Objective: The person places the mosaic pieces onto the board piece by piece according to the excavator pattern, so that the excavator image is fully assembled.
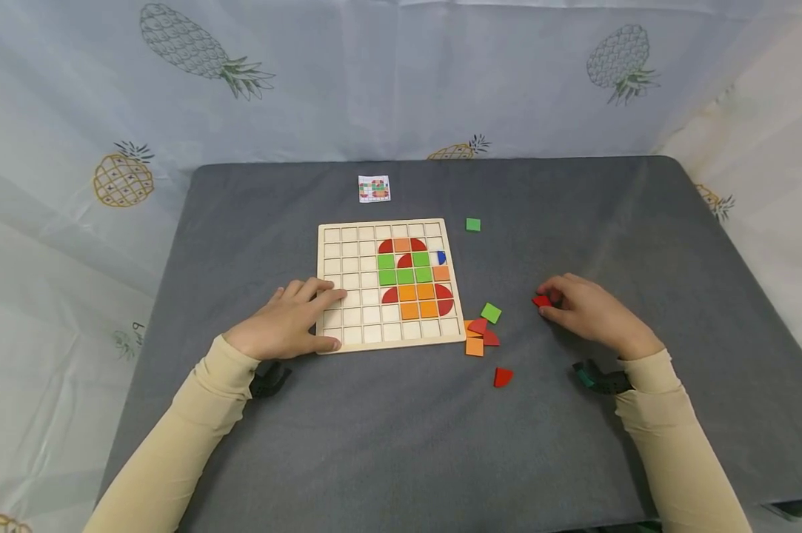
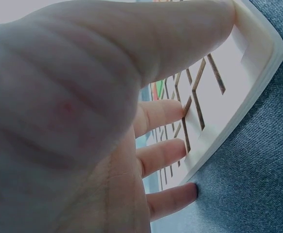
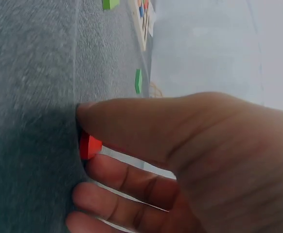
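Note:
A wooden grid board lies on the grey table, its right half partly filled with red, green, orange and blue pieces. My left hand rests on the board's left edge, fingers spread and thumb at the near corner; the left wrist view shows the thumb on the rim. To the right of the board, my right hand pinches a red piece between thumb and forefinger at the tabletop. In the right wrist view this red piece is partly hidden by the fingers, so its full outline cannot be seen.
A small printed pattern card lies behind the board. One green square sits to the board's right. Near its front right corner are another green square, orange squares and red quarter-circles, with one red quarter-circle apart, nearer me.

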`<state>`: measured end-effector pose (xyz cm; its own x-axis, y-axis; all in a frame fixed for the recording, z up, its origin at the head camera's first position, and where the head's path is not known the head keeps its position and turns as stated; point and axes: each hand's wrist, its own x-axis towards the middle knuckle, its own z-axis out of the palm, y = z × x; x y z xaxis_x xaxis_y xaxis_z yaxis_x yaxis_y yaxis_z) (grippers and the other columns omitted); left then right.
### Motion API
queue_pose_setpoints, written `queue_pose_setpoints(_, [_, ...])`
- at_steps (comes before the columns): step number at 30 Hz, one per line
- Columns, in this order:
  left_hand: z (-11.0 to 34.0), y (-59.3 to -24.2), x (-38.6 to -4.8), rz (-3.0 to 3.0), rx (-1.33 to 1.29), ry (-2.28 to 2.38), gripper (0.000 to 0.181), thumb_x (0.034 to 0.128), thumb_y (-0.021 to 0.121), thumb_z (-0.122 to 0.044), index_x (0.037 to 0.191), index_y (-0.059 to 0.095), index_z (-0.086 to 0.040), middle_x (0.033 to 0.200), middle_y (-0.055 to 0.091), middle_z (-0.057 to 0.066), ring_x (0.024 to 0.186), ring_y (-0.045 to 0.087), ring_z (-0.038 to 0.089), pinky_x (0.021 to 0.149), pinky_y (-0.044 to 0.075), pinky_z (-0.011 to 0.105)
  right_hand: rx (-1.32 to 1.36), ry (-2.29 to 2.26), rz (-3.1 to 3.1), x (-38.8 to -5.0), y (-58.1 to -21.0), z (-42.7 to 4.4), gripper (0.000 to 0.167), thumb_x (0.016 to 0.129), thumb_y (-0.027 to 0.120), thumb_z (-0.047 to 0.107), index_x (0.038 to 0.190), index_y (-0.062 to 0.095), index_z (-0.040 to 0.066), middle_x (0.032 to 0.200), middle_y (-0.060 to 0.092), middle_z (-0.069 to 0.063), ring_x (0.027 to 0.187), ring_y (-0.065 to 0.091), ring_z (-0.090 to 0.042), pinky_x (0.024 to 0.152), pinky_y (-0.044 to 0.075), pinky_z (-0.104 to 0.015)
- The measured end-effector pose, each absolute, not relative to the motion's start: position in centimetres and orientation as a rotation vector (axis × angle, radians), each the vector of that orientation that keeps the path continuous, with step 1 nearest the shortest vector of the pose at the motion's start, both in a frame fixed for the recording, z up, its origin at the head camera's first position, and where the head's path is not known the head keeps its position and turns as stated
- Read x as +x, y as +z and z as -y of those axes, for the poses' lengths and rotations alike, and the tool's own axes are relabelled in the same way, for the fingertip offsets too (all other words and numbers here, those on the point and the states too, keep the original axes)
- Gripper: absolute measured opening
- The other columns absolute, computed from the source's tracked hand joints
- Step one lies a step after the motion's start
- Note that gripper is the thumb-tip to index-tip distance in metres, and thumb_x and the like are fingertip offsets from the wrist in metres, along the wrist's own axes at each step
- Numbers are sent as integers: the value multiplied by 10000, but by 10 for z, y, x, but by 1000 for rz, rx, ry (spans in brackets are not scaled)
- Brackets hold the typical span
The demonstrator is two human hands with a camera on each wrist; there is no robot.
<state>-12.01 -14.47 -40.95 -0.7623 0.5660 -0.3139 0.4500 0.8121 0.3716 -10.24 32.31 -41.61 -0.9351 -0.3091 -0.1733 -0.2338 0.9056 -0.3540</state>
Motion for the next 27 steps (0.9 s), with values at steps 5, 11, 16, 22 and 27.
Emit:
queue_pose_setpoints(5, [145,-408,-120,-2582,756,393,768,923,726,-388,1566,383,-147,1561,359,137,1411,345,413,1147,234,737,-390,-460,-2838,-110,-415,-313,172,928,710,146,1032,688,11,858,638,-69,753,563,-186,699,487,-363])
queue_pose_setpoints(11, [144,-407,-121,-2579,759,387,767,925,726,-392,1566,384,-147,1559,363,136,1414,343,410,1139,236,747,-380,-438,-2784,-122,-410,-308,101,924,699,153,899,666,60,771,571,-37,692,502,-164,625,420,-305])
queue_pose_setpoints(16, [144,-408,-121,-2574,760,387,770,922,730,-392,1565,385,-144,1559,363,137,1413,344,409,1138,239,745,-403,-444,-2746,-132,-403,-302,103,914,713,155,928,682,58,809,610,-49,693,517,-168,627,438,-309])
queue_pose_setpoints(22, [144,-408,-120,-2569,763,394,771,927,724,-395,1569,377,-145,1562,359,137,1418,337,412,1141,232,745,-491,-492,-2718,-146,-386,-277,159,914,724,156,1038,710,57,965,700,-76,828,613,-193,738,548,-366])
queue_pose_setpoints(27, [144,-408,-120,-2568,762,400,770,929,724,-392,1570,376,-148,1565,356,139,1421,333,415,1145,222,747,-594,-507,-2725,-157,-370,-245,188,913,739,172,1073,715,75,1043,701,-65,957,651,-231,848,572,-420])
